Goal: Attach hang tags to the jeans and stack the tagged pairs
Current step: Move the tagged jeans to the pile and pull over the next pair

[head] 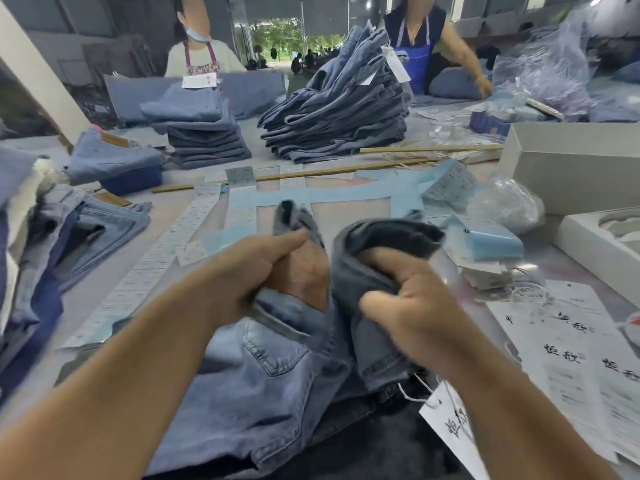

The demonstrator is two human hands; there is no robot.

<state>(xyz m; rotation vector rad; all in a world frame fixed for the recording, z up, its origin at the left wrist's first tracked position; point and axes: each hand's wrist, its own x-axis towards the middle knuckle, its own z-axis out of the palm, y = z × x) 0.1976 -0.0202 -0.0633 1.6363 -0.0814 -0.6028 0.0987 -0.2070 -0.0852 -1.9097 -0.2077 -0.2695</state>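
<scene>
Across a long grey worktable point(346, 216) in a garment workshop, strips of paper labels point(166, 251) and pale blue backing sheets point(329, 195) lie scattered, with two folded stacks of jeans point(204, 133) standing at the far side, where two other workers face the table. At the near edge a person holds a light-wash pair of jeans point(277, 368) bunched at the waistband. The left hand point(242, 275) grips the denim beside the brown leather patch point(304, 275), thumb laid along the top, and the right hand point(412, 303) is curled tight around a gathered fold of the same pair. A white hang tag point(446, 420) on white string dangles just below the right wrist, apparently already tied to this pair. The step in hand looks like straightening the tagged jeans for folding; done well, both hands would pull the waistband flat, keep the tag lying outside the fold, and square the edges before the pair joins a stack.
</scene>
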